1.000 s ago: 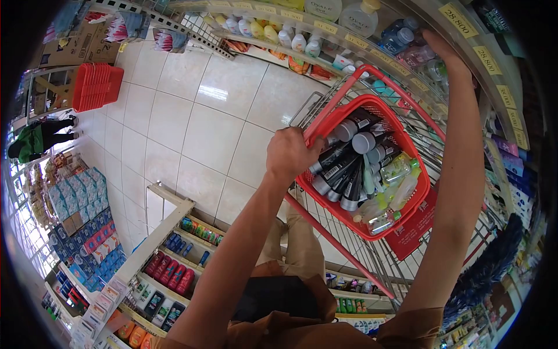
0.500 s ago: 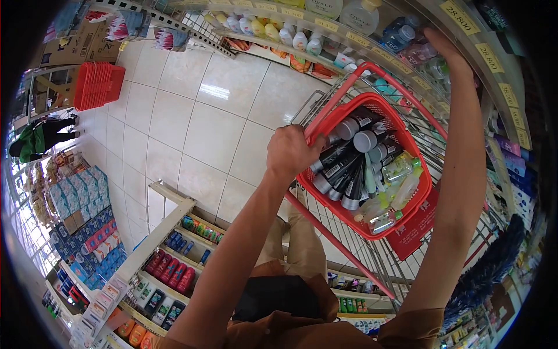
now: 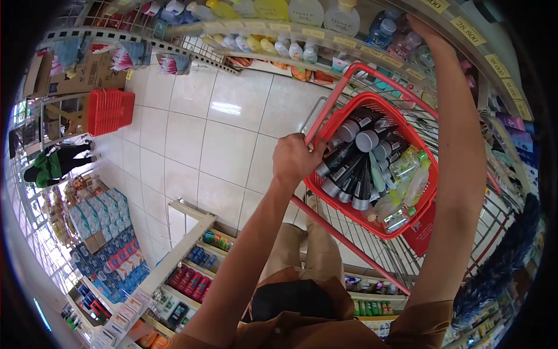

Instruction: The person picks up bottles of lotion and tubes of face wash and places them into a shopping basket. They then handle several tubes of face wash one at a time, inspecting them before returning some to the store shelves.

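Observation:
My left hand [image 3: 296, 157] is wrapped round the red handle of the shopping cart [image 3: 325, 119], beside the rim of a red basket [image 3: 427, 148]. Inside the basket lie several black tubes with grey caps [image 3: 367, 141] and clear bottles with green caps [image 3: 404, 166]. At the upper right, my right hand [image 3: 424, 29] reaches into a shelf next to pink bottles [image 3: 406, 43] and blue bottles [image 3: 382, 32]. Its fingers are hidden by the shelf edge, so what they touch is not visible.
Shelves with price tags [image 3: 468, 30] curve along the top and right. A blue fluffy duster [image 3: 497, 267] hangs at the right. Red stacked baskets [image 3: 110, 111] and a person in green [image 3: 49, 164] are at the left. Product shelves [image 3: 192, 218] stand lower left.
The view has shifted, so the floor and left shelves appear further right. My right hand stays at the shelf and appears slightly further left and higher. My left hand keeps its hold on the handle.

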`<state>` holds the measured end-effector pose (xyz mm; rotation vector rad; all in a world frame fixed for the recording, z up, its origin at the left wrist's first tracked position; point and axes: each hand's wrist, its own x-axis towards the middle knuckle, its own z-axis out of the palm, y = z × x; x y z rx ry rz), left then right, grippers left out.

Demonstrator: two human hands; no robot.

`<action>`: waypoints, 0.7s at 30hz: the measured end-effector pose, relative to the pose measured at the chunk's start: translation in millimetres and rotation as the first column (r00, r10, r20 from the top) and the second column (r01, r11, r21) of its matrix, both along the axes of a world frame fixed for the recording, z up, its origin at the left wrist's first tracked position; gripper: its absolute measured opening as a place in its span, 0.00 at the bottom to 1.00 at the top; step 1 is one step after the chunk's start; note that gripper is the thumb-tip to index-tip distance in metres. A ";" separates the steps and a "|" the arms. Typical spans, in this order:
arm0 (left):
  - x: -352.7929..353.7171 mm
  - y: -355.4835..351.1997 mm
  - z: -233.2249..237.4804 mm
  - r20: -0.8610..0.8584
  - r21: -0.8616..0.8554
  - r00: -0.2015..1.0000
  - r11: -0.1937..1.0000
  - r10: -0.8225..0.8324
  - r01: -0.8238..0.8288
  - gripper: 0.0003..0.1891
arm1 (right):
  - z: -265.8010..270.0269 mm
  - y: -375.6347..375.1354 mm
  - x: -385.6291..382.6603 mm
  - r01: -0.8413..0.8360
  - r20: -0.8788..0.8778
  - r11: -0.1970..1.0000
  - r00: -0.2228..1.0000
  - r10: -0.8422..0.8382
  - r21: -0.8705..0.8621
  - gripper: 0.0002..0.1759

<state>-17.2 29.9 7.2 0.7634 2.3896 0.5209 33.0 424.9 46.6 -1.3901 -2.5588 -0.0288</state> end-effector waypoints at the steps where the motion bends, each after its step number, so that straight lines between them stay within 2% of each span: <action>1: 0.2 0.2 -0.4 0.008 0.006 1.000 1.000 0.001 -0.001 0.24 | -2.1 1.2 0.5 -0.013 -0.020 1.000 1.000 0.013 0.021 0.29; 3: -0.1 -0.2 -0.3 0.005 0.019 1.000 1.000 0.006 -0.006 0.24 | -4.7 -2.1 -0.9 -0.039 -0.055 0.997 0.998 0.043 0.065 0.29; 6: 0.4 1.5 0.6 -0.005 0.010 1.000 1.000 0.010 -0.010 0.24 | 6.3 -11.1 -1.7 0.010 -0.098 0.999 0.995 -0.014 -0.038 0.29; 9: 1.8 2.3 0.7 -0.005 0.000 1.000 1.000 -0.002 0.002 0.24 | -30.1 -8.0 5.7 0.047 -0.227 0.959 0.974 0.018 0.278 0.27; 12: 1.8 2.2 2.2 -0.036 -0.003 0.999 1.000 -0.001 0.001 0.24 | -8.4 -6.9 34.1 -0.146 -0.013 0.988 0.989 0.147 0.049 0.27; 14: 1.7 0.8 -0.1 -0.049 0.001 0.999 1.000 0.022 -0.022 0.23 | 16.5 -52.0 58.8 -0.196 -0.137 0.980 0.972 0.190 -0.032 0.27; 16: 3.3 1.9 -0.2 -0.045 -0.009 0.999 1.000 0.027 -0.027 0.23 | 34.5 -100.9 91.7 -0.256 -0.259 0.967 0.934 0.245 -0.007 0.25; 18: 2.4 2.8 1.4 -0.041 -0.032 0.999 0.999 0.018 -0.019 0.23 | 35.0 -138.9 125.5 -0.310 -0.296 0.950 0.905 0.306 0.032 0.24; 21: 3.0 4.2 2.0 -0.059 -0.036 0.998 0.999 0.019 -0.021 0.22 | 33.4 -188.8 177.7 -0.280 -0.307 0.946 0.926 0.221 -0.164 0.21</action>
